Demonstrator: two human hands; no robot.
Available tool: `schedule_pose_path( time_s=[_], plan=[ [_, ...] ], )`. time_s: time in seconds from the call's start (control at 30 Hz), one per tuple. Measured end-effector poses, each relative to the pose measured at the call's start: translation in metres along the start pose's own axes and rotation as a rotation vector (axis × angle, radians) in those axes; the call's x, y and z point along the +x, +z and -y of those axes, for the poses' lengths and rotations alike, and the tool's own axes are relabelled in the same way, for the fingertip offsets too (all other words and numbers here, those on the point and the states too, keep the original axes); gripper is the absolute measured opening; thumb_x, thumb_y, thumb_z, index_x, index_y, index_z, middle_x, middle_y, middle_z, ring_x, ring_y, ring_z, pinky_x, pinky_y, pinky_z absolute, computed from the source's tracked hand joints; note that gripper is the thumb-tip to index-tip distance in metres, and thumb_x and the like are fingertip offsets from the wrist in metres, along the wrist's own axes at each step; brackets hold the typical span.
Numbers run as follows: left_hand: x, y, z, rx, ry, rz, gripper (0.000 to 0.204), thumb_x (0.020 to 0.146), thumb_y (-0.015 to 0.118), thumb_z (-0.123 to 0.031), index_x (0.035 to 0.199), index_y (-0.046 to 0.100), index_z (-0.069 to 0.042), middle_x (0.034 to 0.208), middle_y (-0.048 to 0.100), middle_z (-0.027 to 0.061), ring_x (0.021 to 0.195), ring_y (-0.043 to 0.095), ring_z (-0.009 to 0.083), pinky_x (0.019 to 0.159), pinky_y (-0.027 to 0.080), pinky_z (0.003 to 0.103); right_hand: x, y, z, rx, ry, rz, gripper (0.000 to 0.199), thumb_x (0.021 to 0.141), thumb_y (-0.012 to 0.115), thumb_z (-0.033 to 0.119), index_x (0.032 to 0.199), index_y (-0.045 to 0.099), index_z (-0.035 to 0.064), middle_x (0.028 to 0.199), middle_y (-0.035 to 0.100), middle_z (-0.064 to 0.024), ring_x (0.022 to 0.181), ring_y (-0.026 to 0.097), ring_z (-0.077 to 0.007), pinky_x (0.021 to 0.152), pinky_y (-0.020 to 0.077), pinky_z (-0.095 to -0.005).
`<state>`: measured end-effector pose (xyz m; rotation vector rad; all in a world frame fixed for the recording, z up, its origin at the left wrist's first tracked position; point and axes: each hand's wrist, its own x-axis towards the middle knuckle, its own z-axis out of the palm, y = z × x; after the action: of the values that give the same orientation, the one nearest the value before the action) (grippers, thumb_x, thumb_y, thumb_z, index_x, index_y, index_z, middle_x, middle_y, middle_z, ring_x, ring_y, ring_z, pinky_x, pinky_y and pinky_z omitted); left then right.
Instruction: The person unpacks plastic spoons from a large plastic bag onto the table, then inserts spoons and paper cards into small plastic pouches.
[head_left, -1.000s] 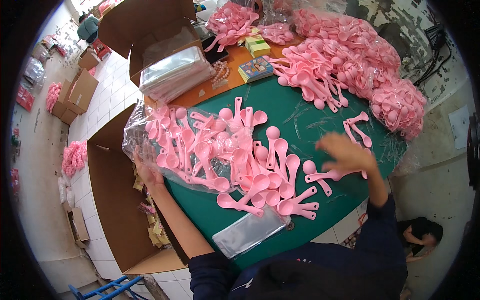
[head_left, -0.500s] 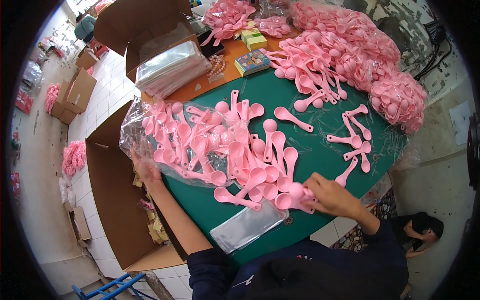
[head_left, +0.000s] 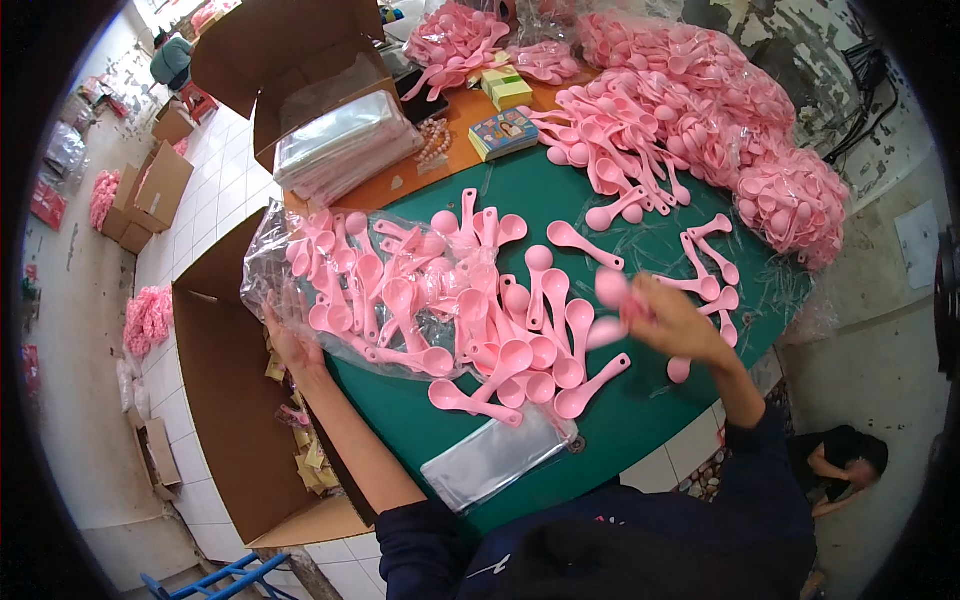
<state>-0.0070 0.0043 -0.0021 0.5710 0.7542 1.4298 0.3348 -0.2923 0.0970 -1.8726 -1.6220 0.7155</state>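
Observation:
A clear plastic bag lies on the green tabletop with many pink measuring spoons in and spilling from its mouth. At the bag's left edge, my left hand grips the plastic; some of its fingers are hidden behind it. My right hand is closed round pink measuring spoons, held above the table to the right of the pile and blurred by motion. A single spoon lies below that hand. Several loose spoons lie beyond it on the right.
A stack of flat clear bags lies at the near edge. Heaped bagged spoons cover the far right. Small card packs and more clear bags sit at the back. An open cardboard box stands left; a person is at lower right.
My right hand has moved up and away from the near edge, carrying spoons with it. One spoon now lies where that hand was. My left hand stays at the bag.

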Motion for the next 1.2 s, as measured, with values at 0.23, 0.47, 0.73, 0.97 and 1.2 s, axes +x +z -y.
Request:
schedule_pose_path(
  time_s=[0.23, 0.47, 0.73, 0.97, 1.2],
  plan=[
    [-0.004, 0.006, 0.003, -0.006, -0.012, -0.006, 0.05, 0.089, 0.038, -0.034, 0.126, 0.025, -0.002, 0.126, 0.031, 0.0202, 0.12, 0.03, 0.0227, 0.102, 0.026, 0.033, 0.086, -0.006, -0.052, -0.167, 0.175, -0.23, 0.027, 0.082, 0.045, 0.024, 0.072, 0.051, -0.0016, 0.064, 0.049, -0.0185, 0.069, 0.052, -0.0287, 0.064, 0.0396, -0.0384],
    [-0.001, 0.004, 0.003, -0.015, 0.007, -0.006, 0.05, 0.089, 0.038, -0.034, 0.126, 0.026, -0.002, 0.125, 0.031, 0.0199, 0.12, 0.031, 0.0228, 0.101, 0.027, 0.033, 0.084, 0.007, -0.066, -0.339, 0.252, -0.108, 0.047, 0.076, 0.054, 0.04, 0.095, 0.045, -0.0027, 0.099, 0.047, -0.0233, 0.091, 0.049, -0.0355, 0.073, 0.0386, -0.0443],
    [-0.001, 0.002, 0.002, 0.002, 0.0, 0.0, 0.05, 0.089, 0.037, -0.034, 0.127, 0.025, -0.002, 0.125, 0.032, 0.0195, 0.12, 0.03, 0.0221, 0.101, 0.027, 0.033, 0.094, 0.022, -0.051, -0.543, 0.179, -0.145, 0.04, 0.067, 0.059, 0.032, 0.089, 0.05, 0.0004, 0.093, 0.049, -0.0148, 0.092, 0.046, -0.0301, 0.073, 0.0342, -0.0447],
    [0.0, 0.003, 0.003, 0.015, 0.003, 0.002, 0.05, 0.089, 0.037, -0.035, 0.125, 0.026, -0.002, 0.125, 0.032, 0.0204, 0.12, 0.029, 0.0223, 0.102, 0.026, 0.033, 0.153, -0.018, -0.107, -1.062, -0.005, -0.705, 0.027, 0.075, 0.052, 0.025, 0.09, 0.052, 0.003, 0.091, 0.052, -0.0122, 0.091, 0.048, -0.026, 0.073, 0.0362, -0.0429],
    [0.004, 0.001, 0.005, 0.016, -0.003, 0.02, 0.05, 0.088, 0.038, -0.035, 0.125, 0.026, -0.003, 0.126, 0.031, 0.0204, 0.121, 0.028, 0.0238, 0.102, 0.025, 0.034, 0.174, -0.076, -0.085, -0.912, 0.183, -0.7, 0.038, 0.069, 0.06, 0.03, 0.094, 0.052, 0.0014, 0.095, 0.05, -0.0148, 0.096, 0.047, -0.0294, 0.08, 0.036, -0.0462]
  ],
)
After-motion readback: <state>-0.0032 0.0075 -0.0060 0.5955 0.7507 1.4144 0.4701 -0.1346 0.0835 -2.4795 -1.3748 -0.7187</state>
